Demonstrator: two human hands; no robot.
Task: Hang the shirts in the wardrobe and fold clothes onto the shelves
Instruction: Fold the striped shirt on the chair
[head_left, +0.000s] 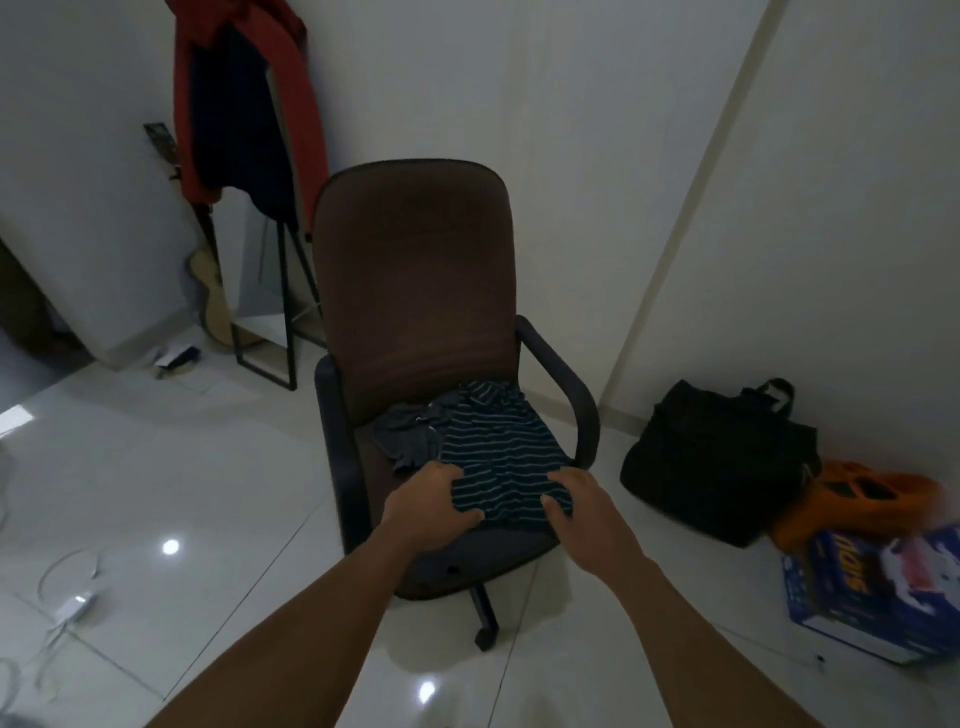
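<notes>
A dark striped shirt lies on the seat of a brown office chair. A crumpled grey garment lies beside it on the left of the seat. My left hand grips the shirt's near left edge, thumb on top. My right hand grips the near right edge the same way. Both forearms reach in from the bottom of the view.
A coat stand with a red jacket and dark clothes stands behind the chair at left, next to a guitar. A black bag, orange shoes and a blue box sit on the floor at right. Cables lie at left.
</notes>
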